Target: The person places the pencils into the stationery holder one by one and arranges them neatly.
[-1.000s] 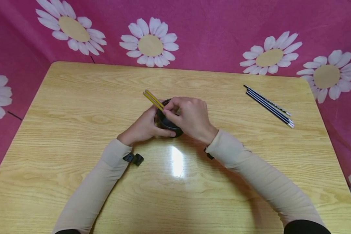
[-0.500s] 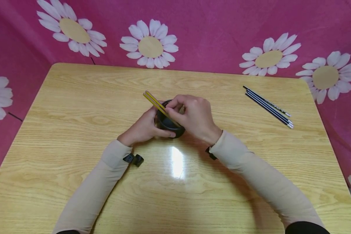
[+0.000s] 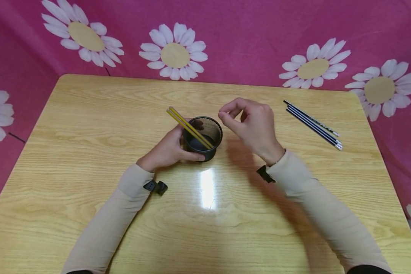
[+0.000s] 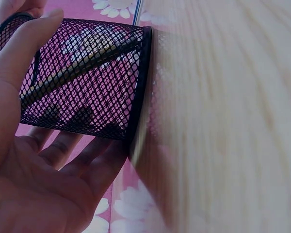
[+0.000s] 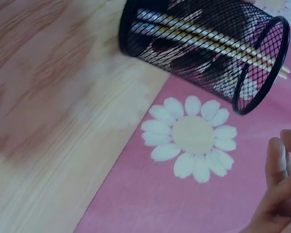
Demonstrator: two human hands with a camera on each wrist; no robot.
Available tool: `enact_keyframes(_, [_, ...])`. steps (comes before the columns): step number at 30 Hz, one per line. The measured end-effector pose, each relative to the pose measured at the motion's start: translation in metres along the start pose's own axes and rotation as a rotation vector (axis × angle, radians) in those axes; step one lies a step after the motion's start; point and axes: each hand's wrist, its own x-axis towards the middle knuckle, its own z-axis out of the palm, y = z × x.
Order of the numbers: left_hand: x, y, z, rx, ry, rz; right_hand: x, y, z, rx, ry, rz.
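Observation:
My left hand (image 3: 171,150) grips a black mesh pencil cup (image 3: 210,127) from its left side, thumb across the near wall, fingers round the far side. Two yellow pencils (image 3: 188,125) stand tilted inside the cup, their upper ends past the rim toward the far left. In the left wrist view, the cup's mesh wall (image 4: 102,82) rises from the table between thumb and fingers. To the right of the cup and apart from it, my right hand (image 3: 255,127) hovers, fingers bent, thumb tip near the index tip, nothing between them. The right wrist view has both pencils (image 5: 284,74) poking out.
Several dark striped pencils (image 3: 313,125) with white ends lie side by side on the right of the wooden table (image 3: 123,228). Behind the table's far edge hangs a pink cloth (image 3: 243,42) with large white daisies.
The right hand has let go of the yellow pencils and moved out of the cup toward the right. The pencils now lean in the cup by themselves. The left hand and cup stay put.

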Motion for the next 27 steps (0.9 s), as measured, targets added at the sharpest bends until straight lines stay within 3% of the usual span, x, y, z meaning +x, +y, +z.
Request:
enact_keyframes(11, [0.006,-0.028,-0.005,0.012,0.003,-0.028,-0.008,0.018,-0.012,-0.043,0.012,0.070])
enact_keyframes(14, [0.003,-0.012,-0.001,0.008,0.005,-0.035,-0.012,0.023,-0.015,-0.055,0.020,0.081])
enact_keyframes(16, [0.005,-0.018,-0.002,0.010,0.004,-0.034,-0.014,0.027,-0.017,-0.059,0.023,0.089])
enact_keyframes(18, [0.003,-0.011,-0.001,0.000,0.002,-0.033,-0.017,0.031,-0.019,-0.062,0.025,0.103])
enact_keyframes(21, [0.005,-0.025,-0.003,0.012,0.000,-0.031,-0.021,0.037,-0.024,-0.075,0.023,0.131])
enact_keyframes(23, [0.002,-0.015,-0.002,0.005,-0.003,-0.031,-0.024,0.040,-0.029,-0.088,0.022,0.148])
enact_keyframes(27, [0.001,-0.016,-0.003,-0.001,-0.005,-0.020,-0.031,0.049,-0.035,-0.117,0.021,0.178])
